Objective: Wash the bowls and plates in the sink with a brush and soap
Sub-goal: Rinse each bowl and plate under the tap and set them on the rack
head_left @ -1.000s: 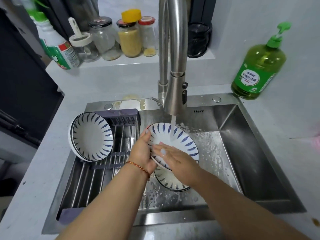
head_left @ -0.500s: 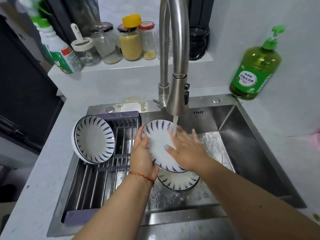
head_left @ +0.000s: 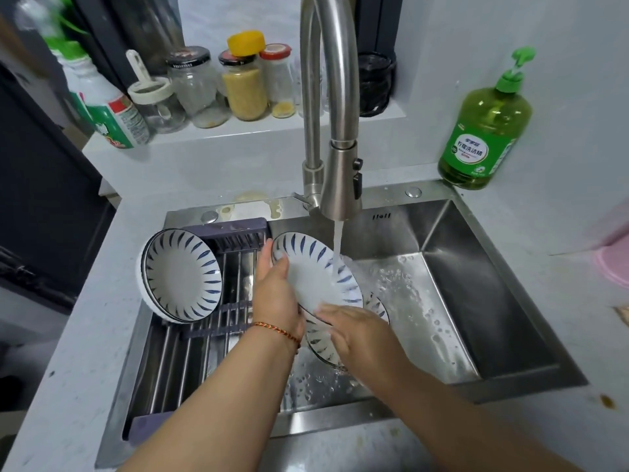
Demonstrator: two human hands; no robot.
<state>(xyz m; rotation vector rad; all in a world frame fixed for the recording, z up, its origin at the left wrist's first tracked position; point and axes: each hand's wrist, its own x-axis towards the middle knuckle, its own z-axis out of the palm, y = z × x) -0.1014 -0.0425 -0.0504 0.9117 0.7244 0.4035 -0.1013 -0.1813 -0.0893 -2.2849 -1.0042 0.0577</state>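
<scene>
The left hand (head_left: 275, 294) is gripping a plate (head_left: 316, 274) by its left rim under the tap stream while the right hand (head_left: 360, 332) is rubbing its near edge, fingers flat. Two bowls (head_left: 180, 277) are already draining on the rack (head_left: 204, 338); another dish (head_left: 323, 345) is waiting below in the sink (head_left: 493, 301). Soap bottle (head_left: 485, 131) is standing on the bench (head_left: 68, 352), far right.

A pale speckled bench (head_left: 78, 338) surrounds the steel basin. At twelve o'clock a white ledge (head_left: 238, 131) below a dark-framed window (head_left: 238, 15) carries glass jars (head_left: 199, 86). A plain white wall (head_left: 510, 22) rises at two o'clock. At nine o'clock stands a dark cabinet (head_left: 37, 199). Soft, even light falls throughout.
</scene>
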